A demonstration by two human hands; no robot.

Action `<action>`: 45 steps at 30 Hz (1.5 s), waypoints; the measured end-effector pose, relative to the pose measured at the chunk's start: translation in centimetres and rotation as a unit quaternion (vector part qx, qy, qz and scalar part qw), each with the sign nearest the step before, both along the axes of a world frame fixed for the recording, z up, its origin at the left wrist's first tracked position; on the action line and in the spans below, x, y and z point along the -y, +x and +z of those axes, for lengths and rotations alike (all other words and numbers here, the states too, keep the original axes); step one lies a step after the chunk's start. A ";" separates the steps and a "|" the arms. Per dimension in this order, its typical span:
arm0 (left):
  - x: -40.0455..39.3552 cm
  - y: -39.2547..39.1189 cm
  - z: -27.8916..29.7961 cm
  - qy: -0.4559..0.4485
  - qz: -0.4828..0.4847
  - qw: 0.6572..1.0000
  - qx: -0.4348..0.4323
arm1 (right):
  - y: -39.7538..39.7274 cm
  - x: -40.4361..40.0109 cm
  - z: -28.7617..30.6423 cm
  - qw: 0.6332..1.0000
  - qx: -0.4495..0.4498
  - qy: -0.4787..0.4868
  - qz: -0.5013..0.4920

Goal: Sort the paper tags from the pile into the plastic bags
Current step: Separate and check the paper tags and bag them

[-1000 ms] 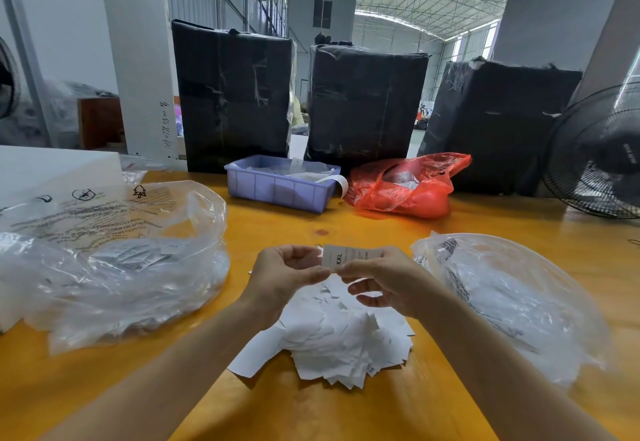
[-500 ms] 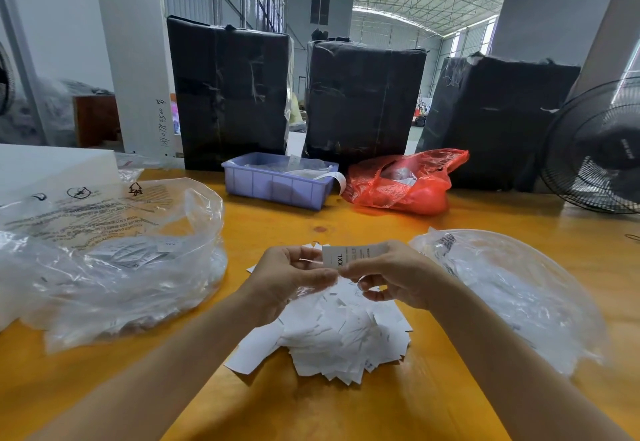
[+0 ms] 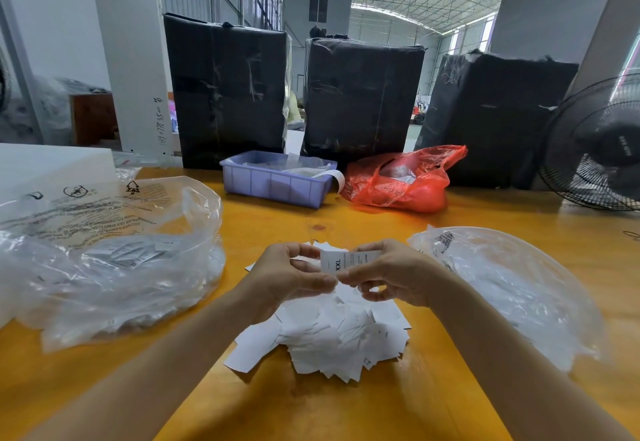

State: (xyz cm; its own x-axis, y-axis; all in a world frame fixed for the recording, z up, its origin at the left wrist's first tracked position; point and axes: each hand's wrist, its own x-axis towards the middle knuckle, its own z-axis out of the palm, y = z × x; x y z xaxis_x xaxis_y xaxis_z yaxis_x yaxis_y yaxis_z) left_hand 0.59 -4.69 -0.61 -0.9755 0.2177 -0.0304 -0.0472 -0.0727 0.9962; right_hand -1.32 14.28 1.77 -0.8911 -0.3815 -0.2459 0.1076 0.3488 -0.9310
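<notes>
Yellow tabletop (image 3: 346, 406) under a high shed roof is where I work; above it my left hand (image 3: 287, 279) and right hand (image 3: 391, 276) meet over the pile of paper tags (image 3: 332, 336), both pinching one tag (image 3: 341, 262) between thumb and fingertips, its face turned up so that "XXL" reads plainly. My other fingers are curled loosely and hold nothing else.

Just left of the pile sits a clear plastic bag (image 3: 104, 250), mouth open toward me, with tags already inside, one of them marked with what looks like the same size; just right lies a second clear bag (image 3: 502, 288), flatter, its contents too blurred to read. Farther back stand a blue tray (image 3: 273, 184), a red bag (image 3: 398, 181), three black-wrapped bales (image 3: 360, 94) and a fan (image 3: 599, 149).

To do this step well, I judge I should read the size fully before letting go with one hand; carry the tag well inside the matching bag's mouth, not drop it at the rim; keep the grip light, since thin paper creases.
</notes>
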 end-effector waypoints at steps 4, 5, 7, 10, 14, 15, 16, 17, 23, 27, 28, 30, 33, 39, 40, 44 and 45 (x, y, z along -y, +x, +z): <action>0.2 0.0 0.4 0.020 0.006 1.000 0.021 | -0.1 0.0 -0.1 0.999 -0.033 0.022 -0.033; 0.3 0.0 0.5 0.018 0.010 1.000 0.023 | -0.1 0.0 0.0 0.998 -0.039 0.022 -0.038; 0.4 -0.1 0.4 0.005 0.024 0.999 0.021 | -0.1 0.0 0.0 0.997 -0.053 0.028 -0.043; 0.4 -0.2 0.4 -0.010 0.038 0.999 0.011 | -0.1 0.0 0.1 0.996 -0.069 0.051 -0.039; 0.2 0.0 0.4 -0.026 0.029 0.999 0.000 | 0.0 0.3 0.2 0.995 -0.071 0.058 -0.027; 0.1 0.1 0.4 -0.028 0.025 0.999 -0.002 | 0.0 0.4 0.2 0.996 -0.070 0.056 -0.024; 0.1 0.1 0.4 -0.027 0.024 0.999 -0.003 | 0.1 0.4 0.1 0.996 -0.068 0.056 -0.021; 0.1 0.1 0.5 -0.025 0.025 0.999 -0.004 | 0.1 0.4 0.1 0.996 -0.066 0.056 -0.018; 0.2 0.0 0.4 -0.053 0.038 0.997 -0.035 | 0.3 0.1 0.4 0.995 -0.059 0.080 0.015; 0.1 0.0 0.3 -0.046 0.025 0.998 -0.033 | 0.4 0.1 0.5 0.994 -0.061 0.089 0.030; 0.1 0.0 0.3 -0.053 0.027 0.998 -0.038 | 0.4 0.1 0.5 0.994 -0.060 0.091 0.032; 0.1 0.0 0.2 -0.071 0.022 0.996 -0.047 | 0.4 0.0 0.5 0.993 -0.056 0.092 0.037; 0.1 0.2 0.2 -0.087 -0.007 0.995 -0.048 | 0.4 -0.1 0.5 0.993 -0.045 0.092 0.057; 0.0 0.2 0.4 -0.076 -0.023 0.995 -0.057 | 0.2 -0.7 0.5 0.992 -0.021 0.090 0.087; -0.1 0.3 0.4 -0.080 -0.031 0.995 -0.057 | 0.2 -0.7 0.5 0.991 -0.021 0.095 0.095; -0.6 0.6 0.0 -0.103 -0.048 0.991 -0.073 | 0.4 -0.2 0.3 0.986 -0.025 0.110 0.122; -0.7 0.5 -0.1 -0.105 -0.041 0.991 -0.078 | 0.5 -0.1 0.3 0.986 -0.029 0.108 0.120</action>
State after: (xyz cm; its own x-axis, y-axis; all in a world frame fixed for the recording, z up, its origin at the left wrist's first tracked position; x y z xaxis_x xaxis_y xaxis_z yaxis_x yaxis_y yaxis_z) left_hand 1.13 -4.03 -0.74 -0.9516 0.3003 0.0659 0.1105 0.1339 0.9848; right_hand -0.83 14.34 2.07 -0.7966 -0.5276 -0.2950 -0.0545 0.5487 -0.8343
